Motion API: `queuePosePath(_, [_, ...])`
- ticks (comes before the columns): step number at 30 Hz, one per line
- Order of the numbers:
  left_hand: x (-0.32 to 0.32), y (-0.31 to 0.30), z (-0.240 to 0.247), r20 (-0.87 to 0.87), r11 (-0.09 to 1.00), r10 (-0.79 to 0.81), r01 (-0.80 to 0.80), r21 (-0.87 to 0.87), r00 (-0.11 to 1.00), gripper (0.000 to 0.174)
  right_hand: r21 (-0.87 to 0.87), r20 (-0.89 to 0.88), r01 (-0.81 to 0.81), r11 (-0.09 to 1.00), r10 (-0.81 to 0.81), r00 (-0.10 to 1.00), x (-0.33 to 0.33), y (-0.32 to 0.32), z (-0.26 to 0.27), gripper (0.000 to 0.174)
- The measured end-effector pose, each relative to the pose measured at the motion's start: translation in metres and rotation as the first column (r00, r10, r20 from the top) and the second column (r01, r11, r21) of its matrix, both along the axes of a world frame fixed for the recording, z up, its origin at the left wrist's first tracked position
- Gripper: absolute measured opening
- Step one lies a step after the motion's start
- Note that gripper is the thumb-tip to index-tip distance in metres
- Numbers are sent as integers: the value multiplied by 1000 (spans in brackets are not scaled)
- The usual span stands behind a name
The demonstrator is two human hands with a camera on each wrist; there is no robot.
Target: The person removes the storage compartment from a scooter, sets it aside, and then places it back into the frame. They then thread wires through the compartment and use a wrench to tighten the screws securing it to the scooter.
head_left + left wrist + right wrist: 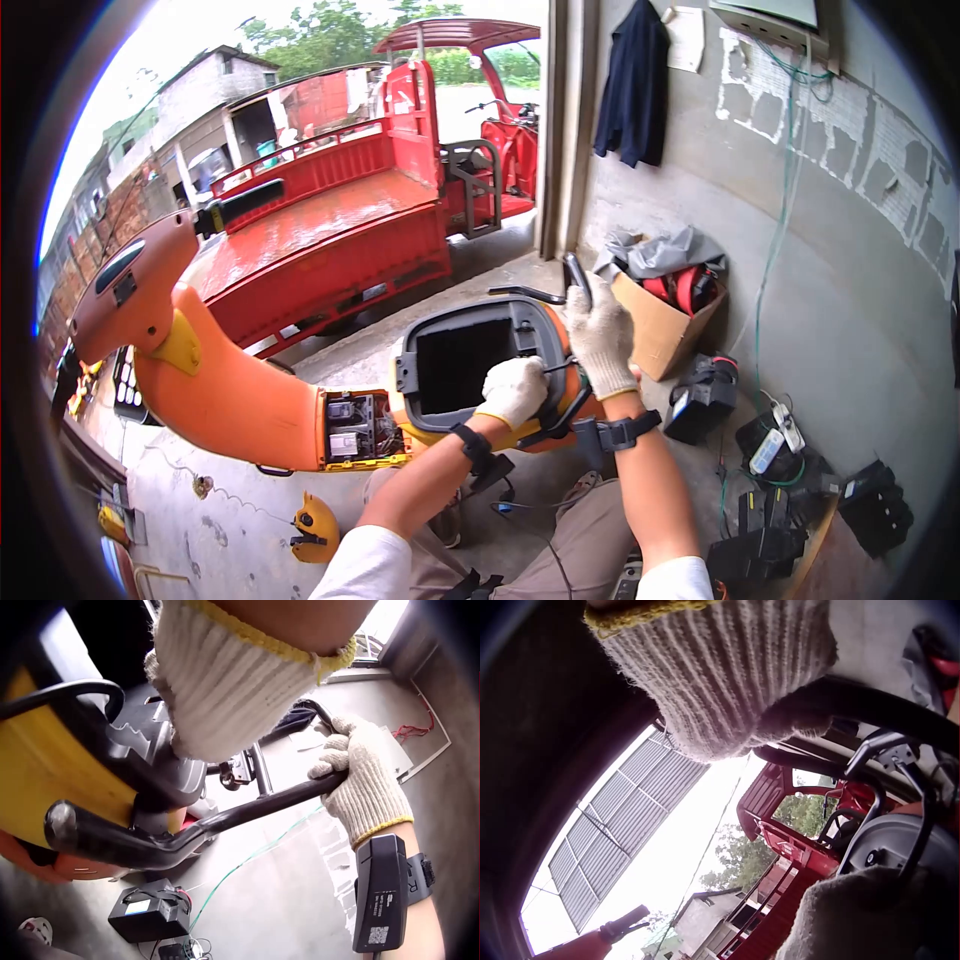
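An orange scooter stands in front of me with its seat off and its grey storage bucket exposed. My gloved left hand is curled over the bucket's rear rim, and a thin dark rod juts from it. Most of its fingers are hidden in the left wrist view. My gloved right hand grips a black tubular grab rail at the scooter's tail. The rail's bent end reaches down past the yellow side panel. In the right wrist view the right glove wraps the rail from above.
A red cargo tricycle is parked outside the doorway. By the wall stand a cardboard box and black battery packs with cables. The scooter's electrics bay lies open. A yellow cover sits on the floor.
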State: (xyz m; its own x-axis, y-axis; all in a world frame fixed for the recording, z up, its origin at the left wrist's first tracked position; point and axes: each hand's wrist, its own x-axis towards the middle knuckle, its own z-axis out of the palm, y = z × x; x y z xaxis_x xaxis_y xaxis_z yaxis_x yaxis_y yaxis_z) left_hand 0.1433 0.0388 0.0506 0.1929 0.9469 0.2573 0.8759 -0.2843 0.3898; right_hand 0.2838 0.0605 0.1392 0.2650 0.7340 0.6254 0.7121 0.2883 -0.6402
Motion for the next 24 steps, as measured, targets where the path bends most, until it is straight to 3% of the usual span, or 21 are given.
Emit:
queuePosePath(2, [2,-3,2,-28,1000,18,-18,1,999,20,69,7,-11,998,11,1000,0,3,-4,33])
queuePosePath(6, [-15,0,16,-9,989,-100,98,-106,995,21,84,28,-22,996,20,999,2,3,-3,31])
queuePosePath(9, [-16,5,18,2,990,-111,111,-84,994,21,31,1,-48,998,48,999,3,3,-4,32])
queuePosePath(14, [-7,-6,18,-26,996,-21,19,-82,999,19,69,28,-40,997,38,999,4,3,-5,32])
queuePosePath(18, [-2,-8,7,82,999,47,-46,-19,995,19,68,13,-44,997,43,999,1,-2,0,32])
queuePosePath(24, [15,-17,0,207,970,240,-227,-85,948,19,42,13,0,999,-1,1000,1,-1,-1,32])
